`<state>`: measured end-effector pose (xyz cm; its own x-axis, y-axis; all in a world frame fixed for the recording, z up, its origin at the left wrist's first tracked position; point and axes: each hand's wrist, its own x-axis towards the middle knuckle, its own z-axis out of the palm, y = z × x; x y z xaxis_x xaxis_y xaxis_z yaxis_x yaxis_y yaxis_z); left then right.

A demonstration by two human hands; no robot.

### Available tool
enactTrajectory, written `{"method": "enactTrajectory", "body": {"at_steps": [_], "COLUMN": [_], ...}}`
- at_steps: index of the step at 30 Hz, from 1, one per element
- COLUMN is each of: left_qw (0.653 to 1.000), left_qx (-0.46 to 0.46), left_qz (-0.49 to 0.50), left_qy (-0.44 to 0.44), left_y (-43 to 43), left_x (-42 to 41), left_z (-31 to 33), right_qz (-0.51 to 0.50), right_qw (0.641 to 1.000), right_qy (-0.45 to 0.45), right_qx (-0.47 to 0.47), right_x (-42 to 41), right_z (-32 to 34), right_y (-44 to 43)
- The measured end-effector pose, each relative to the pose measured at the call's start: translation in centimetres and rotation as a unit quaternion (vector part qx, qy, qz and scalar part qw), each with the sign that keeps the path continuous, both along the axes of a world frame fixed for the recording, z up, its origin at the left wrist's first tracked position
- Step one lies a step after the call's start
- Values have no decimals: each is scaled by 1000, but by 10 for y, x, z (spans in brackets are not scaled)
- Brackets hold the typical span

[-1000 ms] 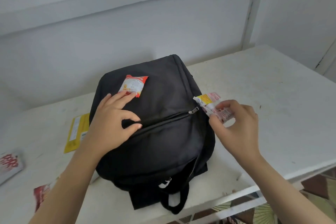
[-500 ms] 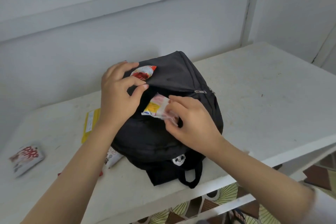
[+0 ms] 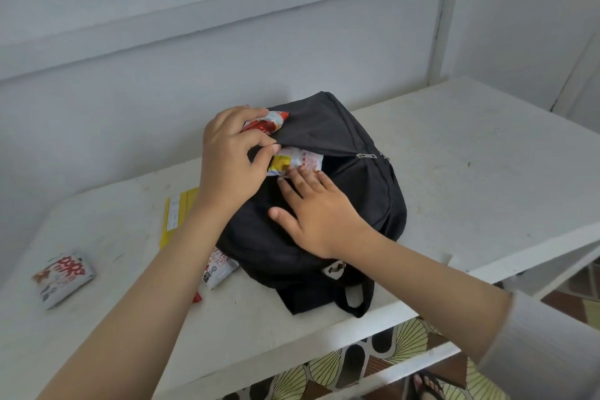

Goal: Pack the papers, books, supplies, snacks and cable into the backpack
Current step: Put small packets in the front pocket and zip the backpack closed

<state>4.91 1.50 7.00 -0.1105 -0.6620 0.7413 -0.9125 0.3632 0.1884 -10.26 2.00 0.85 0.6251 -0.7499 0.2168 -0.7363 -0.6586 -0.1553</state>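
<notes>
Lying near the left end of the counter, a white packet sits flat and well apart from everything else, with bare surface all round it. Further right, a yellow pack lies flat, its right edge hidden under the left forearm. Just beside it, a second white packet pokes out from under the left edge of the backpack.

The left hand is curled on top of the backpack. Its fingers are bent over a red packet, and its thumb and forefinger pinch together at the upper lip of the open front pocket. A yellow-and-white sachet sits in the pocket mouth, half inside. The right hand lies flat on the black fabric, fingers straight and spread, their tips pressing the sachet's lower edge. The zip pull rests at the right end of the opening.

The backpack's strap loop lies close to the counter's front edge. Right of the backpack, the counter runs broad and bare to its far edge and back to the wall.
</notes>
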Motion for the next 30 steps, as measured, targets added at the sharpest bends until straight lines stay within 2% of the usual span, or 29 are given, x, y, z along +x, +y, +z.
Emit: {"method": "enactTrajectory", "body": {"at_steps": [6, 13, 16, 19, 21, 26, 30], "left_qw": [1000, 999, 998, 990, 987, 981, 971], "left_qx": [-6, 30, 67, 132, 147, 153, 162], "left_qz": [-1, -2, -4, -20, -13, 35, 69], "left_qy": [0, 14, 18, 46, 69, 114, 160], "left_y": [-2, 4, 10, 19, 23, 28, 35], "left_x": [2, 4, 6, 6, 5, 8, 14], "left_z": [3, -17, -34, -53, -62, -72, -75], "right_qz": [-68, 4, 61, 101, 106, 74, 16], "right_qw": [997, 999, 990, 963, 955, 968, 997], "right_qy": [36, 5, -91, -208, -227, -174, -50], "right_qx": [3, -48, -94, -137, -161, -165, -63], "right_x": [-5, -24, -37, -44, -39, -2, 27], "right_z": [5, 2, 0, 1, 6, 18, 30], "right_y": [-30, -10, -1, -6, -18, -63, -99]}}
